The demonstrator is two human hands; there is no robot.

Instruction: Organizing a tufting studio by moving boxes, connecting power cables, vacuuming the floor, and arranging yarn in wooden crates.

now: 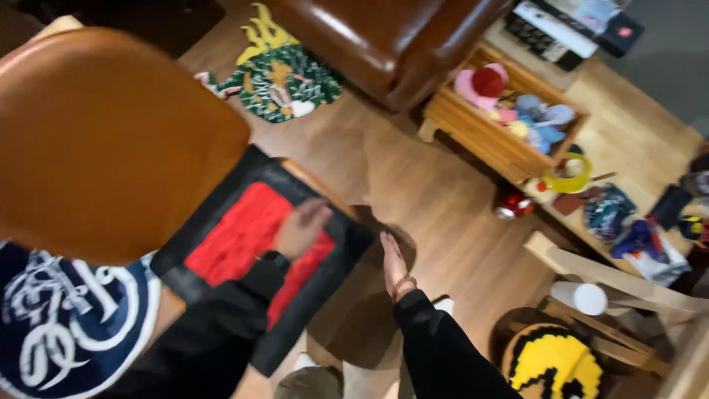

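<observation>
Left hand (301,227) lies on the mat (244,244) at centre, right hand (393,262) just beside the mat's edge at 3 o'clock, chair back (103,140) at 9 o'clock, sofa (384,37) at 12 o'clock, and toy crate (487,140) at 2 o'clock beside the sofa.

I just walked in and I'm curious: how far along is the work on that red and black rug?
The red and black rug already lies on the table, one corner hanging over the edge. In hand: the left hand presses flat on its red centre, while the right hand is open in the air beside the overhanging corner, holding nothing. Judging by that, the overhanging corner seems left to deal with.
</observation>
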